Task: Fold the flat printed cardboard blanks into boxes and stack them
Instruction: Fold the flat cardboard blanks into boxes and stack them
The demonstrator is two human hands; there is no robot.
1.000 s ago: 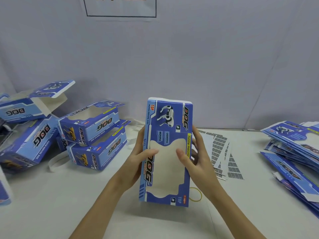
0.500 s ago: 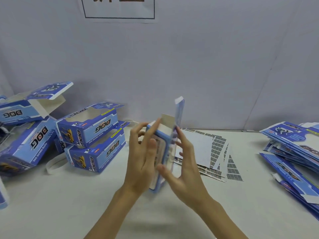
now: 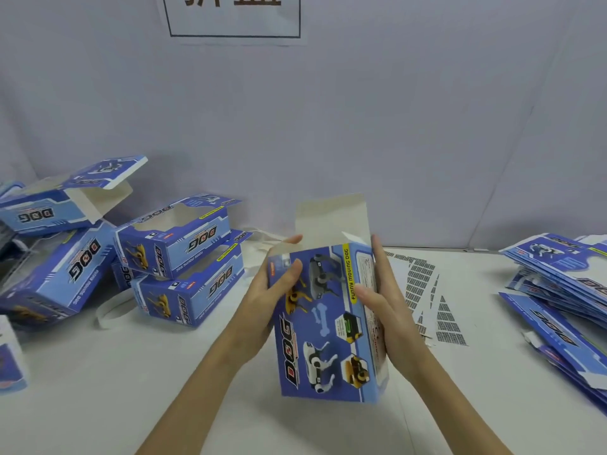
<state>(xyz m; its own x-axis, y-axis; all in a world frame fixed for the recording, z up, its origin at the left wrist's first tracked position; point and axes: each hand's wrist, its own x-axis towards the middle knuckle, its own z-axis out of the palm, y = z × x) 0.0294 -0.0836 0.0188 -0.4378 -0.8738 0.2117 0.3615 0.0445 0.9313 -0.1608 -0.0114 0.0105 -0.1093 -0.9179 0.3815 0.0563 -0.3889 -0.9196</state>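
While the white table (image 3: pixel 98 389) carries a heap of folded boxes (image 3: pixel 177 257) at left and flat blanks (image 3: pixel 558 284) at right, a blue box (image 3: pixel 328 323) stands upright between them, top flap raised, gripped at its sides by the left hand (image 3: pixel 266 300) and right hand (image 3: pixel 384 310).

A single head-worn view looks forward and down, close over the white table (image 3: pixel 98 389), facing the wall (image 3: pixel 361 126).
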